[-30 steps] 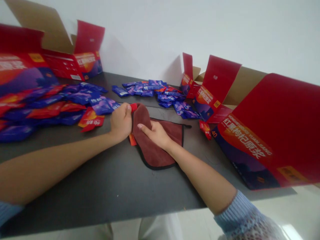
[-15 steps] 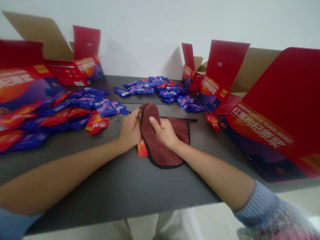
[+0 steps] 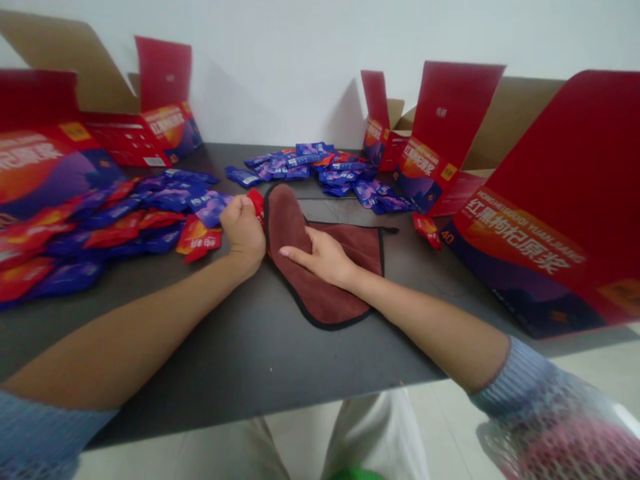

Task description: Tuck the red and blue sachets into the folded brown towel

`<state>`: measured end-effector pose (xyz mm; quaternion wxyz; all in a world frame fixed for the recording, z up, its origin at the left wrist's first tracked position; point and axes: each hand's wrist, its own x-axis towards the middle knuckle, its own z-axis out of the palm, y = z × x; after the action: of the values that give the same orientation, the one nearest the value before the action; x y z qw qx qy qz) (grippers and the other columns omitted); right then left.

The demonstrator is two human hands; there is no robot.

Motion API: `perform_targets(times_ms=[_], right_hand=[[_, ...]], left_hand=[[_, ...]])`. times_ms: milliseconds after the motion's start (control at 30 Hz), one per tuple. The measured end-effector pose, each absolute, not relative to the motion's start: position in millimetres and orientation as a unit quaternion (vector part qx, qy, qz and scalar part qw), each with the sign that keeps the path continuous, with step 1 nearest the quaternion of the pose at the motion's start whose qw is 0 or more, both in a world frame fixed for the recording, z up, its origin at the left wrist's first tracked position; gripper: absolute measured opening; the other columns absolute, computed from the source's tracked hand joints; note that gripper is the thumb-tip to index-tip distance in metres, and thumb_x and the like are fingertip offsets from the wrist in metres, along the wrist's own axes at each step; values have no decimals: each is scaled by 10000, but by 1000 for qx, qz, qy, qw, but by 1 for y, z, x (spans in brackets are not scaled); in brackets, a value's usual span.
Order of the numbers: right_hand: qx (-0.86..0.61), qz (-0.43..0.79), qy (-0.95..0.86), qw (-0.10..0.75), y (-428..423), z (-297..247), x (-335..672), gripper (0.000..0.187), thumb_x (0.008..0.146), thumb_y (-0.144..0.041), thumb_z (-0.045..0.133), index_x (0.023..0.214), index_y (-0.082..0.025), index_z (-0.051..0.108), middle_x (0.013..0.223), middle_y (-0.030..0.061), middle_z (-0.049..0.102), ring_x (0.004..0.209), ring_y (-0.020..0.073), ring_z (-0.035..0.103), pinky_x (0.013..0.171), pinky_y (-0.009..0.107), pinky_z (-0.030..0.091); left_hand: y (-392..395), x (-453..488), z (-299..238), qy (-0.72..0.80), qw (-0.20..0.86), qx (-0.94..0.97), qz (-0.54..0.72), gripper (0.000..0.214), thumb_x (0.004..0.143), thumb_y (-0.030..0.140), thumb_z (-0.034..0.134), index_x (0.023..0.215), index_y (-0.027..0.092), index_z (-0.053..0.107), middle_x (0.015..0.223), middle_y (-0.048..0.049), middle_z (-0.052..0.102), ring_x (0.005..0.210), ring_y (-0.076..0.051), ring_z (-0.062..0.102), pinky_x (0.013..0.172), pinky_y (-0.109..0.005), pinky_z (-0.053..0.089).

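A reddish-brown cloth [image 3: 327, 310] with black edging lies partly folded on the dark table, its loop end pointing right. My right hand [image 3: 327, 259] is closed on the cloth, thumb on top and the other fingers hidden under the fold. To its left, my left hand [image 3: 244, 230] makes a fist around a red sachet [image 3: 258, 204]. Only a strip of that sachet shows between the fist and the cloth's raised edge, so its lower part is hidden. Past the left fist lie a purple sachet [image 3: 210, 208] and an orange-red sachet [image 3: 200, 238].
A large heap of blue and red sachets [image 3: 120, 227] covers the table's left, and a smaller pile [image 3: 310, 167] lies at the back. Open red cartons [image 3: 540, 247] stand along the right, with more cartons [image 3: 167, 127] at left. A single red sachet [image 3: 427, 230] rests near the right cartons.
My left hand has moved left and slightly up, away from the cloth, with the red sachet in its fist. The sachet's lower end no longer shows below the cloth. My right hand keeps the cloth.
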<state>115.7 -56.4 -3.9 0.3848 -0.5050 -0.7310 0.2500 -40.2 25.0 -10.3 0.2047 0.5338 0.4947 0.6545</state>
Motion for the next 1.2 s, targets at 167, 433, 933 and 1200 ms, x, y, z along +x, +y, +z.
perform_targets(times_ms=[167, 433, 933, 1200], right_hand=[[-493, 252, -752, 358, -59, -7, 120, 624, 734, -598, 738, 1155, -156, 608, 1136, 124, 692, 1066, 283, 651, 954, 437, 482], [-419, 343, -741, 397, -60, -8, 124, 400, 868, -540, 613, 1048, -183, 626, 1048, 52, 714, 965, 211, 665, 876, 351, 514], [-479, 167, -773, 381, -54, 0, 127, 507, 896, -654, 497, 744, -185, 616, 749, 39, 681, 692, 188, 634, 637, 280, 413], [-537, 181, -733, 377, -47, -2, 126, 515, 847, -658, 567, 709, -170, 658, 733, 63, 708, 702, 216, 667, 636, 293, 454]], left_hand=[[21, -40, -8, 496, 227, 506, 668, 342, 887, 184, 440, 563, 209, 333, 563, 40, 315, 576, -103, 322, 566, -317, 235], [2, -19, -9, 323, 492, 528, 612, 236, 754, 423, 616, 710, 192, 598, 681, 13, 615, 635, -144, 553, 596, -272, 461], [2, -23, -6, 294, 598, 533, 521, 264, 695, 437, 606, 592, 204, 535, 558, -13, 553, 690, -220, 643, 572, -310, 534], [13, -16, -15, 364, 535, 442, 621, 315, 688, 459, 699, 642, 187, 547, 632, -10, 618, 697, -186, 641, 587, -264, 506]])
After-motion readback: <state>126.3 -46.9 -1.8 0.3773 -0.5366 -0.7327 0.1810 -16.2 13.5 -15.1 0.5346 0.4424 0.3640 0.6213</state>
